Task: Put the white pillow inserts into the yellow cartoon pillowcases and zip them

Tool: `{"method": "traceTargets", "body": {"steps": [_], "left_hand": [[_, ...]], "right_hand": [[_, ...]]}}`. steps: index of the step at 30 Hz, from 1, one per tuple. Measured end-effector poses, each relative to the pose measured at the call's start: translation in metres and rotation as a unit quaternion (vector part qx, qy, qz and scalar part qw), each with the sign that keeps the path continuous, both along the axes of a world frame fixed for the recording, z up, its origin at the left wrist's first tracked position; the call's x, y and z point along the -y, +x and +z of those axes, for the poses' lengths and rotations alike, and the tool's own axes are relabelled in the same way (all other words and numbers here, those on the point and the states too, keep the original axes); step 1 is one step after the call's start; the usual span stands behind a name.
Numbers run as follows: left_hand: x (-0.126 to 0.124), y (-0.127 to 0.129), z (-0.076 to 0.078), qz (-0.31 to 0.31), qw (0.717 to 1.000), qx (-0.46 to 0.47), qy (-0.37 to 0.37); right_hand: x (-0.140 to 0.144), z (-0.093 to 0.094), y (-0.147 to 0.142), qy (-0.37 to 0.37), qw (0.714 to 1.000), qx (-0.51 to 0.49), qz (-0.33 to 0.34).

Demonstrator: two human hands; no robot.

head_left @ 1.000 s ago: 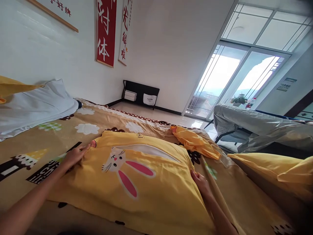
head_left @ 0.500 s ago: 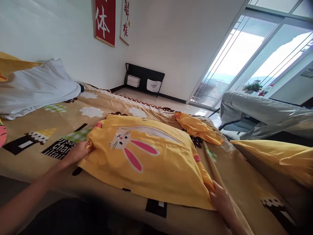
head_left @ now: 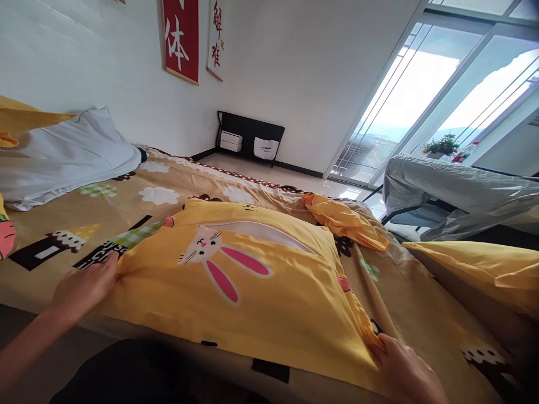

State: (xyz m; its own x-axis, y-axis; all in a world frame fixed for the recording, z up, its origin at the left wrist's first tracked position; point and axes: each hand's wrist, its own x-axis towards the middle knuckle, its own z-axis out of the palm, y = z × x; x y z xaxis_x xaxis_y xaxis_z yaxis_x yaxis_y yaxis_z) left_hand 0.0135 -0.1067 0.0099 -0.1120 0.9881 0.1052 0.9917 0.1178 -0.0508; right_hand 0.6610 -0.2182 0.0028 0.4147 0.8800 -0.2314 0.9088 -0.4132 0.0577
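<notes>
1. My left hand (head_left: 86, 289) was left of centre in the lower half of the frame, back of the hand turned up, thumb toward the cloth. The fingers were pinched on the left edge of the yellow pillowcase (head_left: 286, 314); I couldn't see all the fingertips.

2. My left forearm (head_left: 31, 345) slanted up from the lower left corner to that grip.

3. My right hand (head_left: 406, 362) was at the lower right, lower in the frame than the left, with the back of the hand showing. Its fingers were closed on a gathered bit of the pillowcase's right side, near the bottom corner. The lower edge of the frame cut off the arm behind it.

4. My arms were spread wide, one hand at each side of the pillowcase.

5. The pillowcase lay on the patterned bed sheet (head_left: 408, 297), across the lower middle of the frame. Its rabbit print (head_left: 204, 247) was face up, ears pointing to the lower right, and white filling (head_left: 269, 233) showed through a slit near its far edge.

6. A crumpled yellow cloth (head_left: 343, 221) lay beyond its upper right corner; a white pillow (head_left: 63, 157) sat at the left of the frame.
</notes>
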Motion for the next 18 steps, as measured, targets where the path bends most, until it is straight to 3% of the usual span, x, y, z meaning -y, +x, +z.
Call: {"method": "traceTargets", "body": {"steps": [2,5,7,9,11,13,15,18], "left_hand": [[0.000,0.020,0.016,-0.036,0.995,-0.084,0.048],[-0.016,0.068,0.044,-0.158,0.982,-0.037,0.097],[-0.033,0.109,0.070,-0.239,0.964,0.018,0.112],[-0.051,0.153,0.100,-0.281,0.948,0.054,0.137],[-0.069,0.193,0.130,-0.322,0.935,0.068,0.132],[-0.087,0.222,0.146,-0.366,0.923,0.056,0.101],[-0.106,0.237,0.139,-0.394,0.915,0.049,0.070],[-0.130,0.235,0.089,-0.376,0.923,0.083,-0.003]], "right_hand": [[-0.015,0.019,-0.006,0.017,0.998,0.052,0.023],[-0.053,0.051,-0.037,0.160,0.977,0.045,0.136],[-0.084,0.076,-0.072,0.282,0.934,0.027,0.220],[-0.116,0.101,-0.113,0.373,0.886,0.021,0.274],[-0.146,0.119,-0.150,0.426,0.851,0.007,0.308],[-0.172,0.123,-0.172,0.439,0.833,-0.010,0.335],[-0.190,0.108,-0.177,0.406,0.841,-0.028,0.356],[-0.202,0.064,-0.161,0.308,0.878,-0.069,0.359]]}}
